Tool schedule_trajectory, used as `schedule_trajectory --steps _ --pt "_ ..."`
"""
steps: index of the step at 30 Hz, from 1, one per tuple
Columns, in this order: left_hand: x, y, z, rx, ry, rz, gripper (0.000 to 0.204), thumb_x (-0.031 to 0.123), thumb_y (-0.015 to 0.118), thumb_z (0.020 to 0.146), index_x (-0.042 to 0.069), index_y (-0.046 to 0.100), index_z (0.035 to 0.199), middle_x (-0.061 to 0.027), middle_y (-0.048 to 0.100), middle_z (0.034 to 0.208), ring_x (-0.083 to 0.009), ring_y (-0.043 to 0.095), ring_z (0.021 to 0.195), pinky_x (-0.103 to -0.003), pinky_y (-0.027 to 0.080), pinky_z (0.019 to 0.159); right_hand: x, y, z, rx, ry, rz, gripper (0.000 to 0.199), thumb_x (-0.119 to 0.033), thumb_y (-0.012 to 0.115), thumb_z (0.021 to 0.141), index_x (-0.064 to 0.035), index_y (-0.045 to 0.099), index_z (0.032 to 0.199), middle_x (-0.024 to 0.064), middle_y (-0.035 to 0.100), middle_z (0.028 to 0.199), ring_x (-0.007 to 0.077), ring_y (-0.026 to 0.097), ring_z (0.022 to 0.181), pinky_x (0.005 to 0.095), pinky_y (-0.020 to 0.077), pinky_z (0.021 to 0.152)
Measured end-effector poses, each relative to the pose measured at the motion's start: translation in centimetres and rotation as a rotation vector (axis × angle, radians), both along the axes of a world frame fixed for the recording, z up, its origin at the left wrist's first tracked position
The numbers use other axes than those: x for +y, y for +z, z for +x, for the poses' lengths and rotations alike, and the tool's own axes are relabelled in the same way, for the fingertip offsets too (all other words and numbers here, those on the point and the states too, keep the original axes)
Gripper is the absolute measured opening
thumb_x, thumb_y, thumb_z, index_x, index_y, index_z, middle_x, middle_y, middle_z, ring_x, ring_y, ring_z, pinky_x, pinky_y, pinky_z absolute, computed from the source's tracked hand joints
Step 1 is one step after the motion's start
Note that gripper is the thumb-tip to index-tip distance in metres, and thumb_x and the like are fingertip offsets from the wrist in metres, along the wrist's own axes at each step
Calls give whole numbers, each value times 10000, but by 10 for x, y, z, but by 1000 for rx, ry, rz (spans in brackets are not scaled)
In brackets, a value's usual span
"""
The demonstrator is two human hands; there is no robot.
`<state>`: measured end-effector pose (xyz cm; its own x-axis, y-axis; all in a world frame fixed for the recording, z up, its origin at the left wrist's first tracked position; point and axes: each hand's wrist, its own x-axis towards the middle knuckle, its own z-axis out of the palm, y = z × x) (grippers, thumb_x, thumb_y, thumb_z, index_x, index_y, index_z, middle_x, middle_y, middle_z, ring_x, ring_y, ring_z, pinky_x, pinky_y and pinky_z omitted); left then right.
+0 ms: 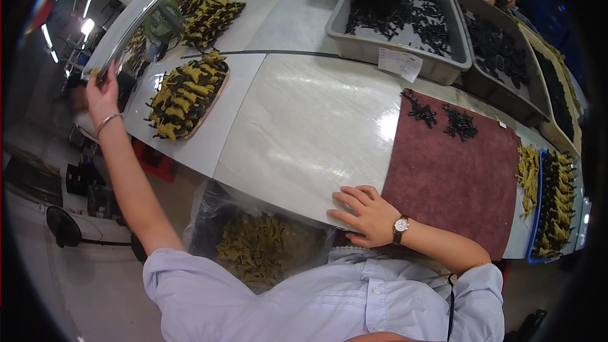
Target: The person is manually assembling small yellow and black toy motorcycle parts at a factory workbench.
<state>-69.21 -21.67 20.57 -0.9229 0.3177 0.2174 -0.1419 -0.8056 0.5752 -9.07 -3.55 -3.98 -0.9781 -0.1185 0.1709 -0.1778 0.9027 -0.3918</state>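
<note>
At the left of the frame, the raised left hand grips the near edge of a long empty grey metal tray that stretches toward the upper left. At lower centre, the right hand rests open, palm down, on the pale marble-patterned table, touching a dark red mat.

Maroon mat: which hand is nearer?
Right. The right hand rests flat on the table edge just beside the maroon mat; the left hand is raised far off, gripping a metal tray.
</note>
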Motion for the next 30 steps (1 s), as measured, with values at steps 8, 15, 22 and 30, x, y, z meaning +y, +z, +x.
schedule_trajectory --steps 8,15,22,30 --pt "290 -70 116 -214 -333 62 252 -27 468 869 -153 448 1086 -305 507 1172 -524 457 1140 -578 464 957 19 38 70 44 -455 -46 580 -346 689 759 -114 525 1265 217 379 1375 381 350 1293 509 261 1037" --pt "475 -110 221 -370 -383 87 226 -4 511 817 -54 501 1037 -202 567 1085 -363 562 1053 -592 466 926 28 22 190 -1 -1125 157 652 -373 719 717 -99 517 1273 222 370 1366 399 325 1277 515 241 1025" --pt "592 -145 267 -472 -364 115 316 -58 527 787 -124 439 1083 -249 543 1082 -409 578 1011 -618 482 873 38 11 210 -15 -1247 110 637 -384 731 667 -66 561 1192 186 444 1293 386 371 1215 519 271 989" --pt "647 -177 256 -445 -326 133 355 -80 519 799 -127 406 1132 -254 521 1141 -401 578 1022 -584 506 839 45 9 210 -30 -1244 72 634 -389 745 631 -82 571 1158 176 447 1292 378 375 1205 517 278 972"
